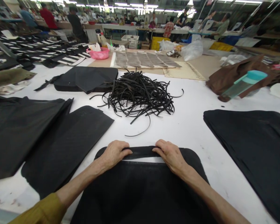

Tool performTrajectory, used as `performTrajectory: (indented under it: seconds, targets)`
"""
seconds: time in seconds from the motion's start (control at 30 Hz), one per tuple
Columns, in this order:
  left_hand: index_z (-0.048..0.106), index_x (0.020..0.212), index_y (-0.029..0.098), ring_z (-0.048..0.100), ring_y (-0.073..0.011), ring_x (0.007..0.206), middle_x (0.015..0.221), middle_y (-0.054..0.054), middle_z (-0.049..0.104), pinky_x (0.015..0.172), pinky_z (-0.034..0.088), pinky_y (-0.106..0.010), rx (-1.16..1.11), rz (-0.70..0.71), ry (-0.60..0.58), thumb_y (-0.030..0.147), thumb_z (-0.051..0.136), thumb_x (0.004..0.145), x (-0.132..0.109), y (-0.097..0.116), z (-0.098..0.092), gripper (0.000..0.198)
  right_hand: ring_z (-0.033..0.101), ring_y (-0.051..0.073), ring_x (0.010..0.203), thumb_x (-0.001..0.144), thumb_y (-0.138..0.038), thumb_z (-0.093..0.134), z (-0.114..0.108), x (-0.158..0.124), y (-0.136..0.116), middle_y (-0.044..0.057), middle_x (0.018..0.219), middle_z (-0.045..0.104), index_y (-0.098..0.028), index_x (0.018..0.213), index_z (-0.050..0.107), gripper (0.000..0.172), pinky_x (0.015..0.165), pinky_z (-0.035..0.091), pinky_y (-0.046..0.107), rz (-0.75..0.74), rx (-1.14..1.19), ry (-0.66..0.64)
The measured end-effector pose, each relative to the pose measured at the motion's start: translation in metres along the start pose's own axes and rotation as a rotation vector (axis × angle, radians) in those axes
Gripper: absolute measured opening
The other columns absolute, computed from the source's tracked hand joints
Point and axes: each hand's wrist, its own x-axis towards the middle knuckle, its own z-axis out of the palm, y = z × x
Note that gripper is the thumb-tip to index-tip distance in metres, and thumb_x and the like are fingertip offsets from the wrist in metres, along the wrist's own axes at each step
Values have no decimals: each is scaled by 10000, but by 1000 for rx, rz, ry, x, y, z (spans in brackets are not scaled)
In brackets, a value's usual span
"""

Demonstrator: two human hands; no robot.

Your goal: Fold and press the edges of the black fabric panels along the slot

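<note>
A black fabric panel (140,189) with rounded far corners lies in front of me on the white table. Along its far edge runs a folded band of black material, and a white gap shows between band and panel. My left hand (115,152) pinches this band left of its middle, thumb toward me and fingers over the far side. On the right part of the band, my right hand (169,152) pinches it in the same way. Beyond the hands sits a tangled heap of thin black strips (141,95).
Black panels lie stacked at left (70,146) and right (249,146). Behind the heap are a black folded stack (84,79), a pink basin (99,53) and grey pieces (142,59). A teal-lidded bottle (244,84) leans on a brown bag (238,73). Several people work far back.
</note>
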Motion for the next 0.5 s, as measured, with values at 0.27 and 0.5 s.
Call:
performTrajectory:
  seconds: [0.27, 0.5]
  targets:
    - [594, 667, 193, 435, -122, 555, 543, 43, 501, 534, 282, -227, -70, -117, -8, 449, 521, 783, 12, -11, -5, 290, 550, 145, 672, 864, -396, 506, -13, 14, 18, -18, 683, 596, -209, 751, 594, 235, 622, 349, 252, 47, 105, -77]
    - [594, 713, 191, 446, -131, 567, 577, 44, 501, 549, 308, -234, -91, -158, -52, 527, 478, 782, 2, -13, -25, 363, 539, 152, 684, 790, -396, 544, -41, -17, 60, -29, 713, 619, -220, 815, 651, 208, 614, 353, 250, 211, 424, -245]
